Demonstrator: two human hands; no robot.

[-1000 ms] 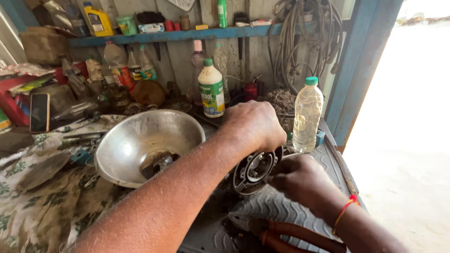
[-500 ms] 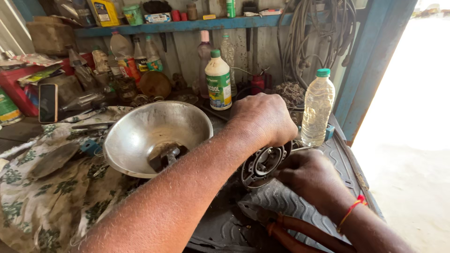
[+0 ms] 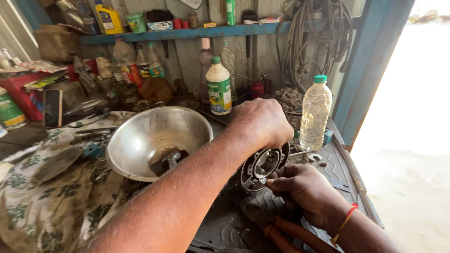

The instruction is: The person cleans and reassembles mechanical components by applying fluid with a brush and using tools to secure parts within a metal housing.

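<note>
The left hand, fingers curled, hides the round metal part's top, the right hand pinching its lower edge beside a steel bowl.

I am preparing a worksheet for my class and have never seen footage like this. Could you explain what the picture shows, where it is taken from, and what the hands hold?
The camera sits on a person's head and looks down at their two bare hands over a cluttered workbench. The left hand grips the top of a round metal part standing on edge on a black rubber mat. The right hand, with a red thread at its wrist, touches the part's lower edge. Beside them sit a metal bowl, a clear plastic bottle and a flowered cloth.
</note>
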